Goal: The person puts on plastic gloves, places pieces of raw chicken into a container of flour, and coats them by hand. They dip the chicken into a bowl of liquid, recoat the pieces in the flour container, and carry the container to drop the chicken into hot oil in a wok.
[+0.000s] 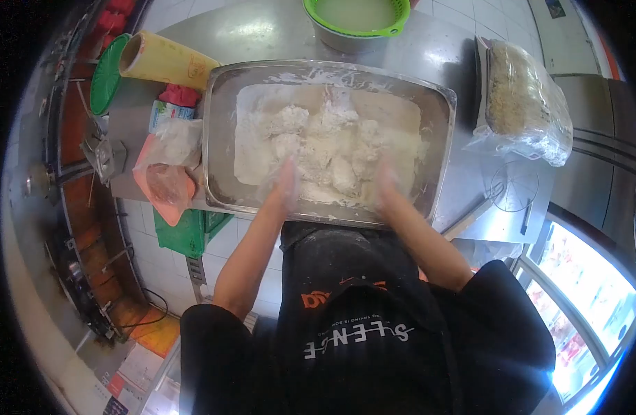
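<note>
A wide metal tray point(217, 149) holds a bed of white flour point(252, 162). Several lumpy, flour-coated pieces point(342, 174), which look like chicken, lie bunched in its middle. My left hand point(285, 183) is over the near left of the tray, beside the coated pieces. Opposite it, at the near right, my right hand point(387, 183) is low over the flour. Both hands are dusted white, and their fingers are smeared by motion. I cannot make out whether either one grips a piece.
Behind the tray, a green strainer point(394, 29) sits in a bowl of cloudy liquid. A plastic-wrapped package point(522, 90) and a wire-headed utensil point(513, 188) are at right. A film roll point(167, 59), clear plastic bag point(171, 149) and green crate point(183, 236) are at left.
</note>
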A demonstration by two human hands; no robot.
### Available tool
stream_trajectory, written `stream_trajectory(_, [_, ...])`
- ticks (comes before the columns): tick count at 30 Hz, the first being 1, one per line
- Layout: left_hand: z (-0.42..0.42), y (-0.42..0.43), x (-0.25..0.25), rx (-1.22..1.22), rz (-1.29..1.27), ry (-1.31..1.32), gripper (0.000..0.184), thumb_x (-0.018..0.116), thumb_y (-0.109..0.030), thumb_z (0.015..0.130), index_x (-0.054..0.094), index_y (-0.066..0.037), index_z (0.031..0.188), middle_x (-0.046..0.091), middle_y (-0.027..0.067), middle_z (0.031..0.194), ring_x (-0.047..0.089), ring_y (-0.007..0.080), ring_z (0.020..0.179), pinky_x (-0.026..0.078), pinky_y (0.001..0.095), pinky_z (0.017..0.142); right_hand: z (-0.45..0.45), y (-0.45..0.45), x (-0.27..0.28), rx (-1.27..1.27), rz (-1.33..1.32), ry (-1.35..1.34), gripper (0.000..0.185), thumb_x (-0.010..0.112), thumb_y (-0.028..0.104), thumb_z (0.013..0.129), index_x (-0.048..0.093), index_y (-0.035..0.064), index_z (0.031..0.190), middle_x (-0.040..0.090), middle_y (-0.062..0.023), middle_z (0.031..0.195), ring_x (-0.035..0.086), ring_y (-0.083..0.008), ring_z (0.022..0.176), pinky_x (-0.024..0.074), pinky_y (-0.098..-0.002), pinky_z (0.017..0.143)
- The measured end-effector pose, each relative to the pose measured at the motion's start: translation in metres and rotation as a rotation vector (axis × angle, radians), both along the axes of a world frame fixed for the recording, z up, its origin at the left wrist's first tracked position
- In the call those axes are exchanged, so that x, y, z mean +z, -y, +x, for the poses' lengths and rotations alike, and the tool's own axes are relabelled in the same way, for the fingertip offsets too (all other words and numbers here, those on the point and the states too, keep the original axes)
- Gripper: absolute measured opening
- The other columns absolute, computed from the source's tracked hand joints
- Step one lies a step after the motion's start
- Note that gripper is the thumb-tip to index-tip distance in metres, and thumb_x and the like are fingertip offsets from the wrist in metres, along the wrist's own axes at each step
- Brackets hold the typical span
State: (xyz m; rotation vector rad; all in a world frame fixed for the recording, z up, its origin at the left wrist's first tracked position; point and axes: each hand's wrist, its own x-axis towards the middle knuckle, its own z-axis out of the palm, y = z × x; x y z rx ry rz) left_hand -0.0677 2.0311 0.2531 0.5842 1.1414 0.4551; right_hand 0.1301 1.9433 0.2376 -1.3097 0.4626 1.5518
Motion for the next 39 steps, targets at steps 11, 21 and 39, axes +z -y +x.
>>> stream_trajectory(11, [0.062, 0.001, 0.02, -0.129, 0.1, -0.569, 0.071, 0.053, -0.051, 0.099, 0.045, 0.003, 0.145, 0.053, 0.0184, 0.143, 0.049, 0.0321, 0.132, 0.04, 0.0374, 0.109, -0.044, -0.03, -0.032, 0.739, 0.131, 0.734, 0.067, 0.055, 0.047, 0.098, 0.049, -0.0057, 0.138, 0.059, -0.0221, 0.131, 0.057, -0.0301, 0.121, 0.0484, -0.0417, 0.098])
stream_trajectory(21, [0.05, -0.097, -0.08, -0.443, 0.628, -0.915, 0.089, 0.041, -0.072, 0.094, 0.054, 0.004, 0.139, 0.052, 0.0236, 0.145, 0.043, 0.0345, 0.141, 0.029, 0.0453, 0.117, 0.027, -0.065, -0.064, 0.646, -0.197, 1.154, 0.103, 0.058, 0.07, 0.087, 0.03, -0.0053, 0.152, 0.035, -0.0301, 0.155, 0.034, -0.0421, 0.144, 0.0333, -0.0488, 0.116])
stream_trajectory(39, [0.046, -0.05, 0.104, -0.267, 0.951, -0.406, 0.031, 0.065, -0.018, 0.095, 0.067, 0.005, 0.115, 0.073, 0.0142, 0.106, 0.069, 0.0205, 0.095, 0.053, 0.0332, 0.086, 0.044, -0.028, 0.119, 0.895, 0.531, 1.114, 0.07, 0.066, 0.03, 0.091, 0.04, 0.0003, 0.149, 0.062, -0.0172, 0.128, 0.064, -0.0243, 0.106, 0.052, -0.0363, 0.087])
